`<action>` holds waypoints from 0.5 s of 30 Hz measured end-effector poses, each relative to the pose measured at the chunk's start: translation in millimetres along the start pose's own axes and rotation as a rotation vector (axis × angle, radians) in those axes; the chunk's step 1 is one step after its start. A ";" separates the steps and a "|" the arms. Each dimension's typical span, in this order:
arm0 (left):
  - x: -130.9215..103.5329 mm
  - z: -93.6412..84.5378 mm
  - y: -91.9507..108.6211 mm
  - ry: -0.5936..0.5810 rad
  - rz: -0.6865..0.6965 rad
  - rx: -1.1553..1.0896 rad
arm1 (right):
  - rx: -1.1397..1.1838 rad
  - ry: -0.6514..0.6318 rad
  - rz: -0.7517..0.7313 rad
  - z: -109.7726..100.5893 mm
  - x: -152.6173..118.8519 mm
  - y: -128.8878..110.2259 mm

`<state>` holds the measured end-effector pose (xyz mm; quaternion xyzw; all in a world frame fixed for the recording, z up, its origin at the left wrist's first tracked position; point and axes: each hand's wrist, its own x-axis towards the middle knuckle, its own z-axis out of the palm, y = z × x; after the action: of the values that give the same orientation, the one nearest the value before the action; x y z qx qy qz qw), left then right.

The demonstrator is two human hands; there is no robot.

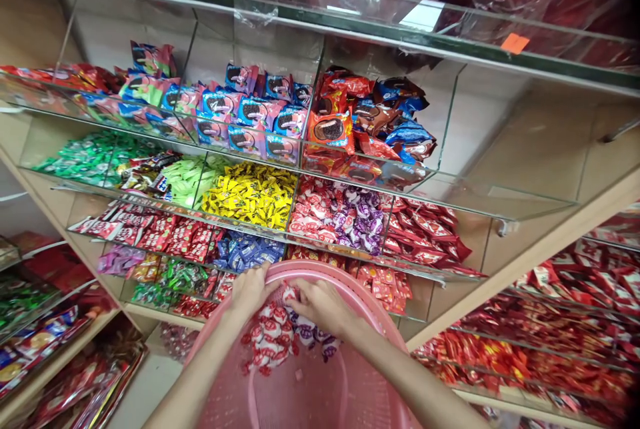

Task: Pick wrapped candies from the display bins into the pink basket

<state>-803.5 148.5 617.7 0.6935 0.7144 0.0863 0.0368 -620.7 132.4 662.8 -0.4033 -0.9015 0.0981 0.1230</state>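
"Left hand (249, 290) clasps the rim of the pink basket (300, 406). And the right hand (320, 306)?"
"Inside it, pinching one wrapped candy (289, 294)."
"Basket contents?"
"Red-and-white candies (273, 336) heaped beside purple-and-white ones (306, 334), toward the far side."
"Any readable writing?"
"Wrapper print is too small."

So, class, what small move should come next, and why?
Probably the right hand should gather some red-and-white candies: it is down beside them in the pink basket, while the left hand is at the rim.
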 end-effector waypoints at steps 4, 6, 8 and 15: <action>-0.5 0.1 0.5 0.028 0.000 0.004 | 0.095 -0.217 -0.076 25.1 -9.0 8.1; -0.2 0.1 0.9 0.034 0.004 0.010 | 0.099 -0.291 -0.135 34.0 -13.0 9.4; 0.0 -0.7 1.5 0.028 0.005 0.015 | 0.045 -0.346 -0.157 42.0 -16.0 10.6; 0.0 -5.5 3.1 0.002 -0.003 0.011 | -0.203 -0.372 -0.149 60.8 -22.0 14.9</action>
<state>-801.4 148.2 623.7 0.6926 0.7158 0.0832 0.0324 -614.3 120.9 597.7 -0.3208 -0.9412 0.0703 -0.0796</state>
